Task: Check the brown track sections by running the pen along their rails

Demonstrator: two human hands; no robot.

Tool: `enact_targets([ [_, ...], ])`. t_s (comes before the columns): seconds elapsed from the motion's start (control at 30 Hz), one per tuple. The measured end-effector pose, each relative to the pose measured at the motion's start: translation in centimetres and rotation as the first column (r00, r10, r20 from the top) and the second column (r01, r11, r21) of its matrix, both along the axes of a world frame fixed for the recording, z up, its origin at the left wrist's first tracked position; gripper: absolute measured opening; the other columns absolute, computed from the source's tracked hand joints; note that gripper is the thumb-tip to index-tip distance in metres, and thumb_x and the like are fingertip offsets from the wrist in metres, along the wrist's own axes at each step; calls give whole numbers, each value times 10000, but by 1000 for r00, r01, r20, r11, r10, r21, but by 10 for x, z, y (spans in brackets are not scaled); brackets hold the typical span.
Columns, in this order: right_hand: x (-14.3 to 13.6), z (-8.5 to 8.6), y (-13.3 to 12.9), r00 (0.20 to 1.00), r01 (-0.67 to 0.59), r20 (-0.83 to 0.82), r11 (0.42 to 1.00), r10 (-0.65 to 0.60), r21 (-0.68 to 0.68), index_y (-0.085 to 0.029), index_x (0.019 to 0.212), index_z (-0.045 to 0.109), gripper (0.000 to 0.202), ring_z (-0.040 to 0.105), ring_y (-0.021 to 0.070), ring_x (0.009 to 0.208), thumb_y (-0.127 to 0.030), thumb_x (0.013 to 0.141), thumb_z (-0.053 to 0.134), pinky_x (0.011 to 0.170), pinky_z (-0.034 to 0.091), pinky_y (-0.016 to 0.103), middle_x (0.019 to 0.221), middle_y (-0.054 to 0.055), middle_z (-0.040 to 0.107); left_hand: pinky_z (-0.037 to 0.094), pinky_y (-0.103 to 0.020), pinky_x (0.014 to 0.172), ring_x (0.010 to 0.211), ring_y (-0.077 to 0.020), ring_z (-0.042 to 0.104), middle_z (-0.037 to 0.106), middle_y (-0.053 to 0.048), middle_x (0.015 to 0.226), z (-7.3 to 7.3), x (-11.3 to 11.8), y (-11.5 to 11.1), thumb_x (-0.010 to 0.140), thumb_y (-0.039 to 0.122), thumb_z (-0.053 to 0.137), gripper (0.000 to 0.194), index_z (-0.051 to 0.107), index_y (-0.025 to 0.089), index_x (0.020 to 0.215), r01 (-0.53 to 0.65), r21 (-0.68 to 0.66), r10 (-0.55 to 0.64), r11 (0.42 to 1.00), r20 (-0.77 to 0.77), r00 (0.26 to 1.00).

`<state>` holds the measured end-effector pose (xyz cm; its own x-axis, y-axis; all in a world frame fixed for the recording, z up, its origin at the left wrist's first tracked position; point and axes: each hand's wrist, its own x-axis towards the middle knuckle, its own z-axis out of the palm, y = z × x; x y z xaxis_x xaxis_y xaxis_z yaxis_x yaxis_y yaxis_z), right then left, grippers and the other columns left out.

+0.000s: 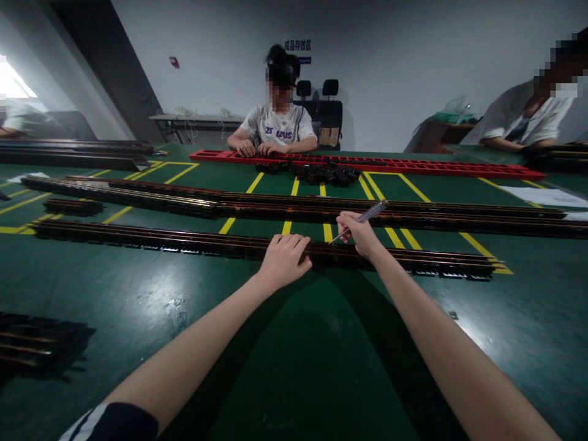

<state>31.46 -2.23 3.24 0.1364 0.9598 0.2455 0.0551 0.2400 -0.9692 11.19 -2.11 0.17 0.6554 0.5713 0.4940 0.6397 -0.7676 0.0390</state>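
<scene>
A long black rail with copper-coloured strips (pixel 206 240) lies crosswise on the green table in front of me. My left hand (pixel 285 257) is closed over its middle, fingers on the far side and thumb at the near side. To the right, my right hand (pixel 358 233) grips a screwdriver (pixel 373 211) with a translucent handle. Its thin metal shaft slants down to the left, and the tip is at the rail's upper side. Whether the tip touches the rail I cannot tell.
More black rails (pixel 294 207) lie just beyond, with a short piece (pixel 73 207) at left and another (pixel 41 343) near left. Across the table a person (pixel 282 125) works at a red slotted frame (pixel 413 165) beside black parts (pixel 328 173). Another person (pixel 519 119) sits at right.
</scene>
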Motion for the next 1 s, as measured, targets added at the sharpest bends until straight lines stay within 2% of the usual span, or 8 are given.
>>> enact_targets([
  [1.0,1,-1,0,1000,-6,6,1000,6,2,-208,450,405,360,344,62,339,-345,679,647,333,283,195,393,-54,387,464,-417,914,1050,-250,627,684,-117,1152,3,1,-1,876,267,481,370,615,126,1191,-14,-30,14,999,-15,1000],
])
